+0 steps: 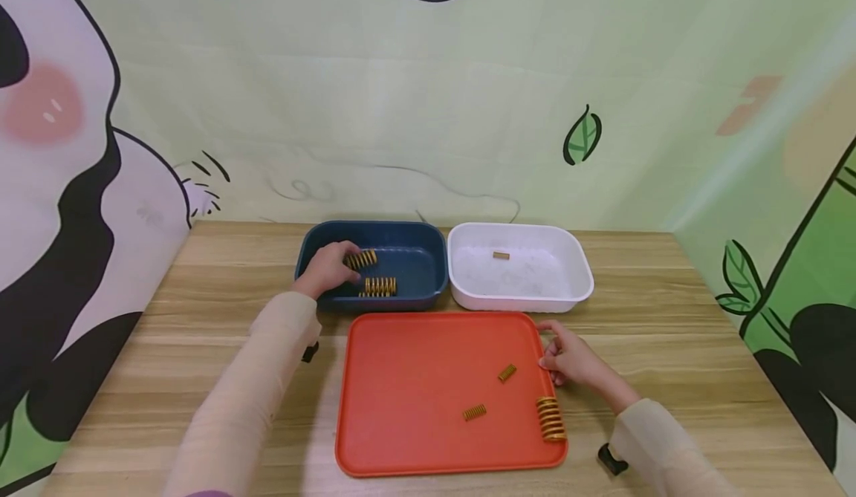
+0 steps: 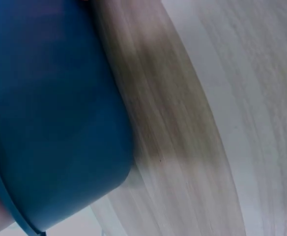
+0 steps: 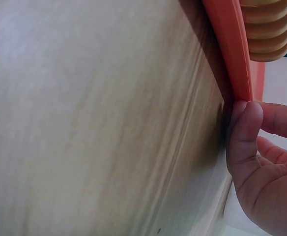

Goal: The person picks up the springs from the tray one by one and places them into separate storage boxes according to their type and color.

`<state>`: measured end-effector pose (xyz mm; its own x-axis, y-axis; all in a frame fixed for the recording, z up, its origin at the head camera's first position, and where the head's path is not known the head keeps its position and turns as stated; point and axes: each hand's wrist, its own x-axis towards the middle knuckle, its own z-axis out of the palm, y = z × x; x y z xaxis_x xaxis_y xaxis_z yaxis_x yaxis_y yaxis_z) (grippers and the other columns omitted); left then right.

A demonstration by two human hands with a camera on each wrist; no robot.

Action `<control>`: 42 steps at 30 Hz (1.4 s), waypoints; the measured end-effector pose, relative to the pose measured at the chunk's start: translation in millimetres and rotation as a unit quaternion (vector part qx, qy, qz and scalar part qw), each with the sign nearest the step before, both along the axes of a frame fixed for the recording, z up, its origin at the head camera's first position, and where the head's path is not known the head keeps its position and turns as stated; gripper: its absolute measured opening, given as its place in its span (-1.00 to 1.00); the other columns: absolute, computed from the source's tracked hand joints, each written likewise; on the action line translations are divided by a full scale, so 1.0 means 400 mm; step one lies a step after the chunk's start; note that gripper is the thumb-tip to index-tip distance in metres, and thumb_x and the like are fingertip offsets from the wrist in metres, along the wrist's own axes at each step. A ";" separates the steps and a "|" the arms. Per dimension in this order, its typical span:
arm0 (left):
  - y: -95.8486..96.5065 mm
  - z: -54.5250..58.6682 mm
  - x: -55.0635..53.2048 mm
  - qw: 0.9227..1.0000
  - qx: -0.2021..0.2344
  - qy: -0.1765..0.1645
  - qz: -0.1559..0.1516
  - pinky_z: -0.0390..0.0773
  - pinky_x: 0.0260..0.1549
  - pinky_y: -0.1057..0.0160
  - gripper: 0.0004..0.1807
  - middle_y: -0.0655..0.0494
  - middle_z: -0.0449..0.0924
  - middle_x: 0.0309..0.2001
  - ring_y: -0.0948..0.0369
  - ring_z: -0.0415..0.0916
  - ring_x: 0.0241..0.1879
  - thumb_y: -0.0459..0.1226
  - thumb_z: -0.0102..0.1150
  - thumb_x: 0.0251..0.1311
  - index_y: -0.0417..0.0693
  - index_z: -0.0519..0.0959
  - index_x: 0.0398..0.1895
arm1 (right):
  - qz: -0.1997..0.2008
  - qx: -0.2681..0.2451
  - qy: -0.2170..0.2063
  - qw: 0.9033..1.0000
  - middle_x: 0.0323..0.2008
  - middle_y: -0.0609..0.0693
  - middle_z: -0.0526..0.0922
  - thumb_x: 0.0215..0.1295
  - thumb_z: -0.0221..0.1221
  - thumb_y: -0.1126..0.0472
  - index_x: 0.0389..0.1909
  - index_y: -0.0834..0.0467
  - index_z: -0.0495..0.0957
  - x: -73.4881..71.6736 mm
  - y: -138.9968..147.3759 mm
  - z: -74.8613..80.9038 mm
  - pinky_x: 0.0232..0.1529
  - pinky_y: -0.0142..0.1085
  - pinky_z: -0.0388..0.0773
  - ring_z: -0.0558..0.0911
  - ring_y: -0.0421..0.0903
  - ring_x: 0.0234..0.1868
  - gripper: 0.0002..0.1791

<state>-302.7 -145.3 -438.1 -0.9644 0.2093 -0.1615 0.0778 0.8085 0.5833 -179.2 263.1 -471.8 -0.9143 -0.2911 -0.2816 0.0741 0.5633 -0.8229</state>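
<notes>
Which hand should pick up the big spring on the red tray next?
Probably the right hand. It's pinching the edge of the red tray, close to the big spring, though it must let go first. The left hand is farther away, inside the dark blue bin.

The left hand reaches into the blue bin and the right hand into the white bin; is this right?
No: the head view shows the right hand at the edge of the red tray, not in the white bin. The left hand reaches into the blue bin.
</notes>
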 end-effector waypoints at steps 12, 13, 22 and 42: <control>-0.011 0.002 0.001 1.000 0.011 0.020 -0.010 0.31 0.05 0.00 -0.49 -0.21 0.40 0.08 -0.07 0.32 0.03 -0.33 0.20 -0.04 -0.25 0.39 0.06 | -0.001 -0.001 0.001 1.000 -0.60 0.04 0.39 0.07 0.03 0.51 0.18 0.36 0.07 -0.003 -0.002 0.002 -0.70 -0.35 0.42 0.41 -0.17 -0.71 -0.38; -0.011 0.003 0.002 1.000 0.012 0.020 -0.009 0.32 0.04 0.00 -0.49 -0.21 0.40 0.07 -0.07 0.32 0.02 -0.33 0.20 -0.04 -0.25 0.39 0.06 | -0.001 -0.002 0.002 1.000 -0.60 0.05 0.39 0.07 0.03 0.51 0.18 0.36 0.07 -0.004 -0.002 0.001 -0.70 -0.35 0.42 0.41 -0.17 -0.71 -0.38; -0.012 0.006 0.014 0.999 0.028 0.023 -0.011 0.31 0.08 -0.01 -0.47 -0.21 0.36 0.13 -0.10 0.30 0.10 -0.33 0.18 0.00 -0.26 0.35 0.10 | 0.001 -0.005 0.003 1.000 -0.61 0.03 0.37 0.05 0.02 0.53 0.17 0.36 0.07 -0.005 0.001 -0.007 -0.71 -0.36 0.41 0.40 -0.17 -0.71 -0.39; 0.002 0.056 0.084 0.993 0.109 0.035 -0.022 0.49 -0.12 0.08 -0.63 -0.19 0.47 0.00 -0.01 0.48 -0.09 -0.34 0.13 0.06 -0.21 0.44 -0.01 | 0.004 -0.009 0.009 1.000 -0.62 0.03 0.36 0.04 0.02 0.53 0.17 0.38 0.06 -0.005 0.002 -0.012 -0.71 -0.36 0.41 0.40 -0.17 -0.72 -0.38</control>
<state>-269.2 -144.5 -415.6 -0.9607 0.2746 -0.0396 0.1579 0.6583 0.7360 -181.0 264.1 -476.6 -0.9172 -0.3024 -0.2595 0.0547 0.5497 -0.8336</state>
